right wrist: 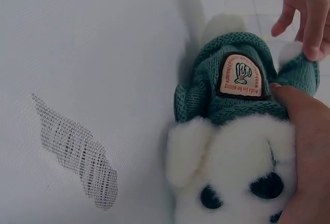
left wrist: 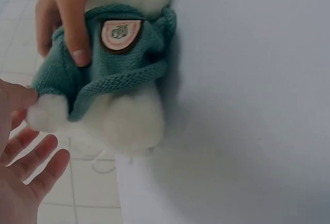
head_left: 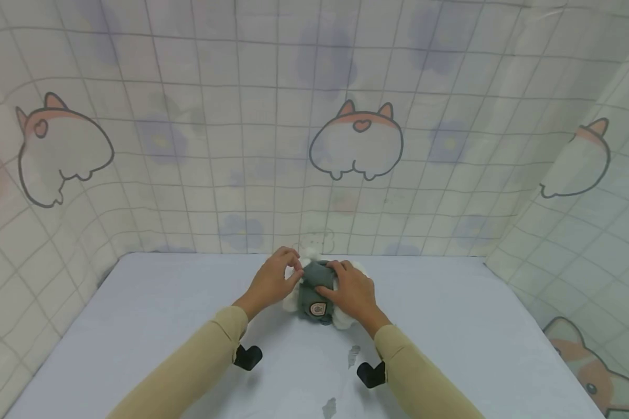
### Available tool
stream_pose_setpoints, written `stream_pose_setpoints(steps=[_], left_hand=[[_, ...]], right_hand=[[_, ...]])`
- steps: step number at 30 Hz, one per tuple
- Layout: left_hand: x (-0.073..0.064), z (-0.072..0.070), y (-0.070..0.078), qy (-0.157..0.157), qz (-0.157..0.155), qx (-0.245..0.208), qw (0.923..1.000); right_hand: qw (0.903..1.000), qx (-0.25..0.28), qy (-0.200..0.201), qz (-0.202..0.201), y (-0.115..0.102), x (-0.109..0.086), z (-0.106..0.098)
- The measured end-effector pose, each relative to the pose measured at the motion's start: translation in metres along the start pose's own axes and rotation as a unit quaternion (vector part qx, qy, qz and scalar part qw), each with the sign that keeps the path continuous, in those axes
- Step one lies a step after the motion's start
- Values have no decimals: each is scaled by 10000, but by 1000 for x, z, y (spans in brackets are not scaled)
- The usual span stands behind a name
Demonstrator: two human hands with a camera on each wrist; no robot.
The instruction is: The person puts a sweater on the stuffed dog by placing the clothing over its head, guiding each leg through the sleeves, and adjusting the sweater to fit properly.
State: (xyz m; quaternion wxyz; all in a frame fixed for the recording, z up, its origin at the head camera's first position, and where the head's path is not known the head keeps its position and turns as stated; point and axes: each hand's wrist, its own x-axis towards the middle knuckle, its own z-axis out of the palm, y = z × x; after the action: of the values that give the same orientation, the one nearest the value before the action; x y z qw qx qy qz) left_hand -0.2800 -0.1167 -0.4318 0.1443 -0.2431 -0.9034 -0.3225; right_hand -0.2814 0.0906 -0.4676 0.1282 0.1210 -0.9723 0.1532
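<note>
A white plush dog (right wrist: 227,146) with dark eyes lies on the table in a teal knitted sweater (head_left: 314,288). An oval pink patch (right wrist: 241,77) with a dark border is sewn on the sweater. With thumb and finger, my left hand (head_left: 275,276) pinches the edge of a sleeve (left wrist: 46,74), beside the white paw (left wrist: 49,113); its other fingers are spread. My right hand (head_left: 352,291) grips the plush dog around its side, thumb against the sweater near that sleeve. In the left wrist view a round white foot (left wrist: 134,123) shows below the hem.
The white tabletop (head_left: 178,308) has grey patches (head_left: 353,355) near its front. A curtain (head_left: 241,145) with a grid and corgi drawings hangs behind it and at both sides. Black wrist mounts (head_left: 248,357) sit at both cuffs.
</note>
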Motion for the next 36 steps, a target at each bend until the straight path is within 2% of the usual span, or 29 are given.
stream_pose_setpoints(steps=[3, 7, 10, 15, 17, 21, 24, 27, 32, 36], left_hand=[[-2, 4, 4, -189, -192, -155, 9995], [-3, 11, 6, -234, -395, -180, 9988], [-2, 14, 4, -73, -459, -275, 9985], [4, 14, 6, 260, -225, -519, 9981], [7, 14, 7, 317, -62, -608, 9976], [10, 12, 9, 177, 106, -923, 9955], [8, 8, 8, 5, 39, -1290, 9916], [4, 6, 4, 10, -142, -1510, 9884], [0, 5, -6, 329, -275, -1294, 9907], [-4, 3, -15, 504, -353, -1047, 9926]], right_hand=[[10000, -10, 34, -64, 0, 1, -2], [9998, 10, -9, -222, -5, 2, -10], [9989, 127, 3, -461, -9, 4, -17], [9966, 470, -12, -677, -17, 10, -19], [9962, 563, -20, -663, -21, 13, -21], [9957, 646, 161, -640, -29, 20, -25], [9948, 778, 253, -605, -32, 24, -28], [9939, 935, 235, -534, -33, 26, -33], [9914, 1207, 344, -374, -28, 30, -41], [9889, 1446, 346, -68, -24, 34, -46]])
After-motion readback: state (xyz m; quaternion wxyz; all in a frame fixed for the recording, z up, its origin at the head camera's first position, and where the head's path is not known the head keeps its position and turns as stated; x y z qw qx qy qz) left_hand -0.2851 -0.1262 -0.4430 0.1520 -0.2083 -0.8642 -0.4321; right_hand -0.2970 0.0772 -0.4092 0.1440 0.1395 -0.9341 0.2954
